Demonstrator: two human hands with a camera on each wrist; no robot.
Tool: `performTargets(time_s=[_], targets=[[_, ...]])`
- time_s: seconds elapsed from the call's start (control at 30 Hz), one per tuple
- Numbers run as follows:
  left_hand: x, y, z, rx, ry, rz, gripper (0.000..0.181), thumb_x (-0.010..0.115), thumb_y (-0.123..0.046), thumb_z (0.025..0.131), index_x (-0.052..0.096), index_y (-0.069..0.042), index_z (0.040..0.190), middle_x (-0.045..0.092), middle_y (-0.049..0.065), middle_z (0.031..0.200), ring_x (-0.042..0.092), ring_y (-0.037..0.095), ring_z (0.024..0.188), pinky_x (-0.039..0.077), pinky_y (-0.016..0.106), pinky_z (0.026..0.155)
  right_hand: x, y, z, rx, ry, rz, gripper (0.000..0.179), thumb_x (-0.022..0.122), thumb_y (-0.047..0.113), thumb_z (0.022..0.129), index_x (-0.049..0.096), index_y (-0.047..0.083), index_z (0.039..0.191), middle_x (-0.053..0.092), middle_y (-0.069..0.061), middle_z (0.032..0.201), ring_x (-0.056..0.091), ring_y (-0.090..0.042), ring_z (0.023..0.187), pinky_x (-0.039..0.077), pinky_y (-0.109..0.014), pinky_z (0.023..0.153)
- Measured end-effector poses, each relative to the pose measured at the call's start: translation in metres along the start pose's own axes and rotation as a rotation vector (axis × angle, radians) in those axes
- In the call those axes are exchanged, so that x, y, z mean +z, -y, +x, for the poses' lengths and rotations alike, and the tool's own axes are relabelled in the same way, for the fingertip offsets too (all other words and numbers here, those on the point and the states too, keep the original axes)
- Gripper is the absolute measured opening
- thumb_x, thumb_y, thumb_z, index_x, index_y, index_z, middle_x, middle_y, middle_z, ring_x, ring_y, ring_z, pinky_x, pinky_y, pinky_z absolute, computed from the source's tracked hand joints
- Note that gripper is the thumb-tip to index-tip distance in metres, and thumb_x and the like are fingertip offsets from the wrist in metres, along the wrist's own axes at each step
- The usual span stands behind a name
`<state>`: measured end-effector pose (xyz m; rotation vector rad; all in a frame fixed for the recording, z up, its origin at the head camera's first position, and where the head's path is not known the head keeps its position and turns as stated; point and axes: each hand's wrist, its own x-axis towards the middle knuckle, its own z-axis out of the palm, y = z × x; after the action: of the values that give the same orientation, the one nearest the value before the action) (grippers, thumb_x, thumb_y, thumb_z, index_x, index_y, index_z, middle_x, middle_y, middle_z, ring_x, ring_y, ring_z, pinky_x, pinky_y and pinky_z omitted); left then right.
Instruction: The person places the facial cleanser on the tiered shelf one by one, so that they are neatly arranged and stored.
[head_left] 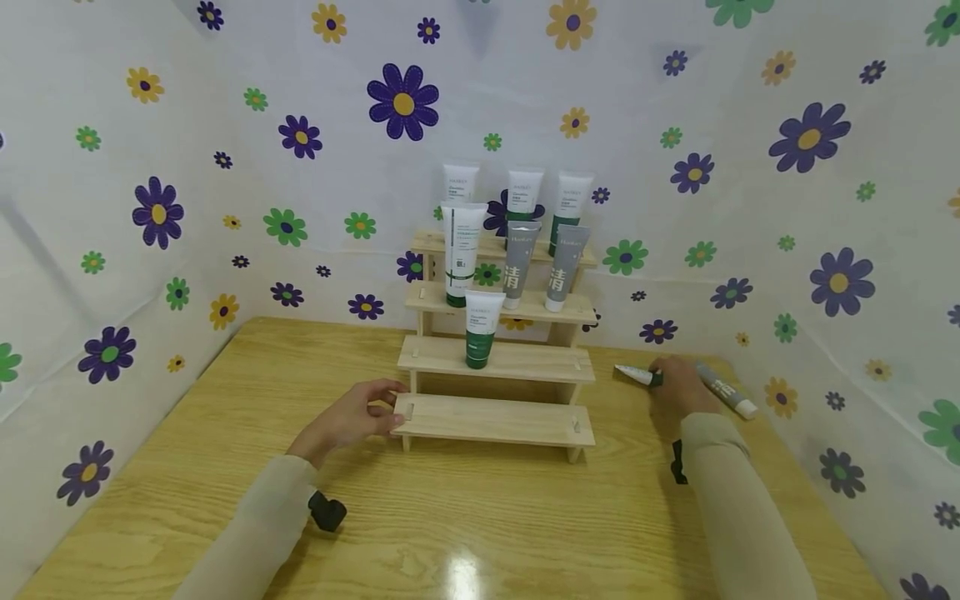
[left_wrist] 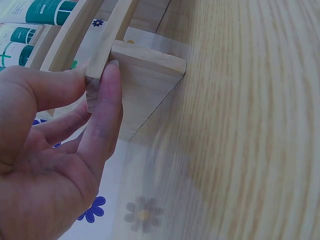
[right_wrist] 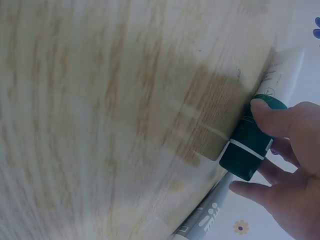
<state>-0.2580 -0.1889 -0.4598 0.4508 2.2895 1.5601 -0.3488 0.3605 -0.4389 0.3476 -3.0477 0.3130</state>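
Observation:
A tiered wooden rack (head_left: pixel 491 419) stands mid-table. My left hand (head_left: pixel 352 421) pinches the left end of its lowest board, thumb on top and fingers beneath in the left wrist view. At the right, my right hand (head_left: pixel 678 389) grips a white tube with a green lower end (right_wrist: pixel 250 135), which lies on the table; the hand hides part of it in the head view. Close beside it lies a grey tube with a white cap (head_left: pixel 726 390). On the rack's third tier down stands a white-and-green tube (head_left: pixel 483 329).
The rack's second tier bears a tall white tube (head_left: pixel 462 250) and two grey tubes, one at the right (head_left: pixel 566 268). Three white-and-green tubes, including a middle one (head_left: pixel 523 196), stand on top. A flower-patterned cloth (head_left: pixel 480 100) hangs behind and along both sides.

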Motion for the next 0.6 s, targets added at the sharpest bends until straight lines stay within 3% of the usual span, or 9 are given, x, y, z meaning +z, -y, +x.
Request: performTargets(time_s=[0.23,0.47,0.6], targets=[[0.001,-0.001,0.0,0.009,0.0,0.003,0.052,0.066,-0.008,0.101,0.045,0.002,0.147,0.056,0.023,0.124,0.068,0.02,0.099,0.063,0.043,0.086,-0.001,-0.002,-0.002,0.048,0.022,0.0,0.027,0.068,0.003,0.094,0.067,-0.008,0.119,0.07,-0.032,0.112,0.068,-0.048,0.101,0.054,-0.061,0.089],[0.001,0.0,0.001,0.01,-0.001,0.008,0.051,0.065,-0.008,0.101,0.045,0.002,0.147,0.056,0.024,0.125,0.068,0.02,0.099,0.063,0.042,0.086,-0.012,0.003,-0.002,0.043,-0.012,0.273,0.04,0.06,0.004,0.1,0.055,-0.015,0.134,0.063,-0.041,0.123,0.066,-0.053,0.104,0.059,-0.054,0.079],[0.001,-0.001,0.0,0.005,-0.006,0.008,0.051,0.066,-0.008,0.101,0.046,0.002,0.147,0.056,0.024,0.126,0.068,0.02,0.099,0.063,0.042,0.086,-0.024,0.009,-0.004,0.019,-0.007,0.344,0.044,0.056,0.008,0.104,0.049,-0.018,0.139,0.057,-0.043,0.13,0.061,-0.059,0.113,0.058,-0.06,0.087]])
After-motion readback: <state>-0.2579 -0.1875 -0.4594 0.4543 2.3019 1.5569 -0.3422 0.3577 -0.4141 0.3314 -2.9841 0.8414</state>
